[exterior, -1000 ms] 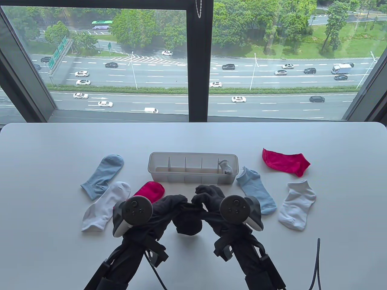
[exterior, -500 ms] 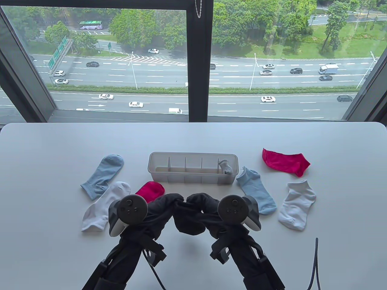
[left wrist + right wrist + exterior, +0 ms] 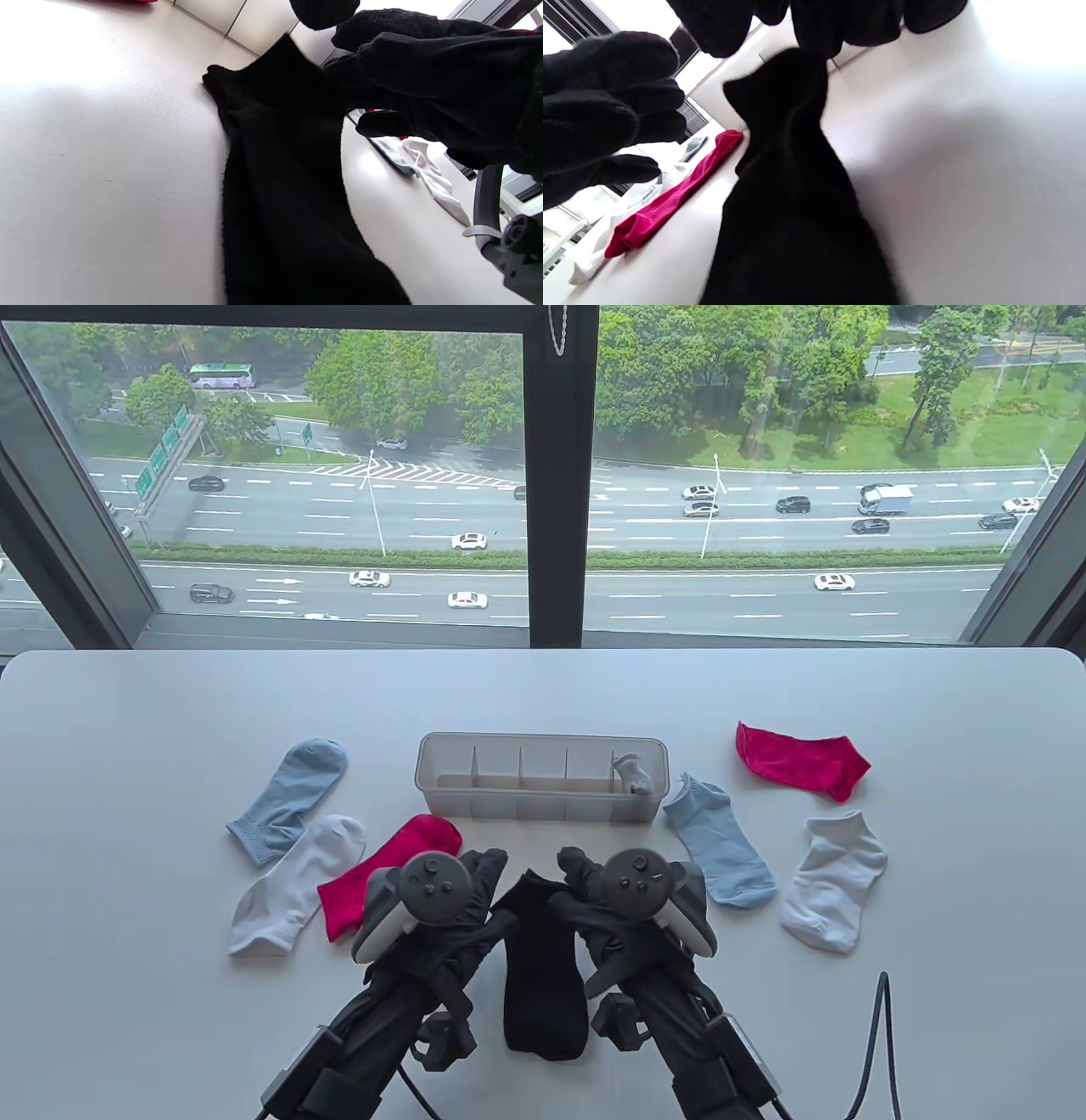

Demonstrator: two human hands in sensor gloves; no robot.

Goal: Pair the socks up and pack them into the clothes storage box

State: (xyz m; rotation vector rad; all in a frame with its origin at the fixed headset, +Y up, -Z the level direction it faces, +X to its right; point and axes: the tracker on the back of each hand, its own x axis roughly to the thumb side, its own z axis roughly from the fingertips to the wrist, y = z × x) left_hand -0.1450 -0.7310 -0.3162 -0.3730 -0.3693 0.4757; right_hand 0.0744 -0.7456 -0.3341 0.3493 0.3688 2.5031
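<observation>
A black sock (image 3: 543, 967) lies flat and lengthwise on the table, cuff toward the storage box (image 3: 543, 738); I cannot tell if it is one layer or two. My left hand (image 3: 488, 865) hovers by the cuff's left side, fingers loose and holding nothing. My right hand (image 3: 573, 861) sits at the cuff's right edge, its fingertips (image 3: 814, 29) just over the black sock (image 3: 789, 190) and its thumb free. The box has several compartments, with a grey sock roll (image 3: 635, 776) in the rightmost. Loose socks: red (image 3: 382, 874), white (image 3: 293, 882) and blue (image 3: 288, 802) at left; blue (image 3: 721, 848), white (image 3: 831, 882) and red (image 3: 802, 763) at right.
A dark cable (image 3: 882, 1044) runs along the table's front right. A window with a thick black post stands behind the table's far edge. Bare tabletop (image 3: 543, 687) stretches behind the box.
The black sock was bunched up between both hands; now it lies stretched out flat. Both hands have let it go and shifted slightly, so more of the left red sock shows.
</observation>
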